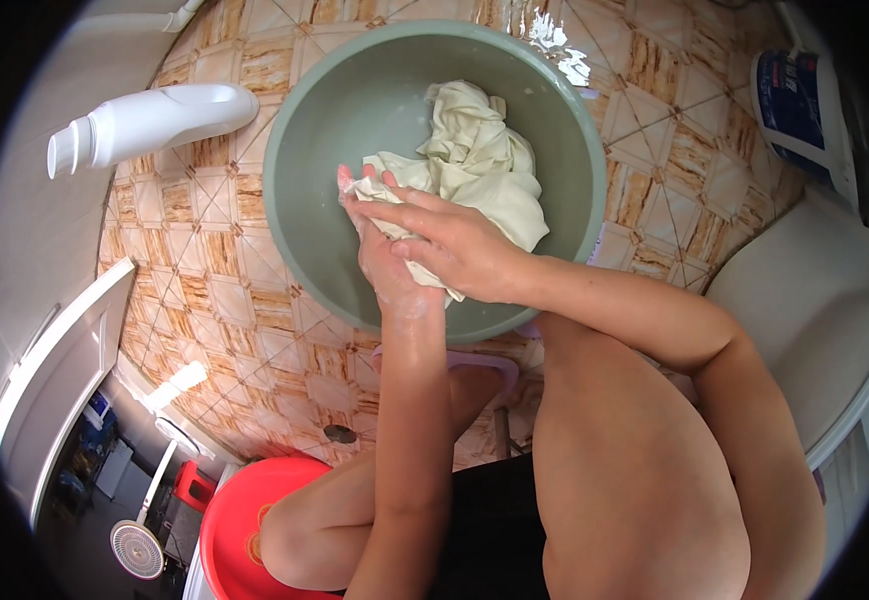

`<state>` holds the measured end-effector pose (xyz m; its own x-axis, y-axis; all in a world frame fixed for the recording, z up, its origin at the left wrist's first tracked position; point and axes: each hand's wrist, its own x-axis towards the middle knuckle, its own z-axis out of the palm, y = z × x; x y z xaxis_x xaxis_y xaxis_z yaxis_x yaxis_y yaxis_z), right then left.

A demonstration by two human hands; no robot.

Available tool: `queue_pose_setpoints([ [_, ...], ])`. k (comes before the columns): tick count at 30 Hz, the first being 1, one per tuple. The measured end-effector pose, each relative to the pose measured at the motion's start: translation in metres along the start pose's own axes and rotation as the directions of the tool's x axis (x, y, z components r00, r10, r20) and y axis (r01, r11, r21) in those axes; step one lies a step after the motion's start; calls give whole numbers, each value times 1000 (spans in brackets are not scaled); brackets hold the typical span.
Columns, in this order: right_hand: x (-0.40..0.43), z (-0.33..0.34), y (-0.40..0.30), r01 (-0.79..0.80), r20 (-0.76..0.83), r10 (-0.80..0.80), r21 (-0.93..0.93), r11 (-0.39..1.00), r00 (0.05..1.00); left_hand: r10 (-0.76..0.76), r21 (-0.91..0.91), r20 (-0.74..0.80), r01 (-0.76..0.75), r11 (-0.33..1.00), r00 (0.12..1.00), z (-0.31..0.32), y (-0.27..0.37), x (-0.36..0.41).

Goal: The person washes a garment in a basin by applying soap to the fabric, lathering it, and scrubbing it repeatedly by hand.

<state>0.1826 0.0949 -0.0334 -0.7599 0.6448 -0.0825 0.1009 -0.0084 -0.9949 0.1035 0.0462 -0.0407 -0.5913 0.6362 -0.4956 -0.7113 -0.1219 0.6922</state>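
Observation:
A wet cream-coloured cloth (479,165) lies bunched in a round grey-green plastic basin (314,232), mostly toward its right side. One fold of it is pressed between my two palms above the near part of the basin. Beneath that fold, my left hand (385,259) is spread palm up, with suds on the fingers and wrist. My right hand (457,240) lies flat over it, fingers pointing left. The underside of the cloth and much of my left palm are hidden.
A white plastic bottle (164,120) is on the tiled floor (194,195) left of the basin. At upper right is a blue-labelled container (791,97). A red basin (254,510) sits by my left knee. Beyond the door (66,375) at lower left is a fan (138,549).

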Motion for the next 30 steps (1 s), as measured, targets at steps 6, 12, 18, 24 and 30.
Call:
queue_pose_setpoints([
  [6,16,-5,0,-83,-222,97,74,994,970,-119,-22,18,119,993,993,25,6,3],
  [12,41,-5,5,-399,-4,478,544,738,878,-194,102,111,183,978,975,29,15,6],
  [18,67,-23,9,157,-178,-228,-340,927,957,-248,-24,147,254,967,958,30,4,-5],
  [24,79,-41,21,-139,-304,81,-172,975,949,-199,173,98,180,968,975,33,14,-2],
  [30,22,-51,20,-216,82,201,285,934,976,-220,-71,-114,213,974,969,4,27,11],
])
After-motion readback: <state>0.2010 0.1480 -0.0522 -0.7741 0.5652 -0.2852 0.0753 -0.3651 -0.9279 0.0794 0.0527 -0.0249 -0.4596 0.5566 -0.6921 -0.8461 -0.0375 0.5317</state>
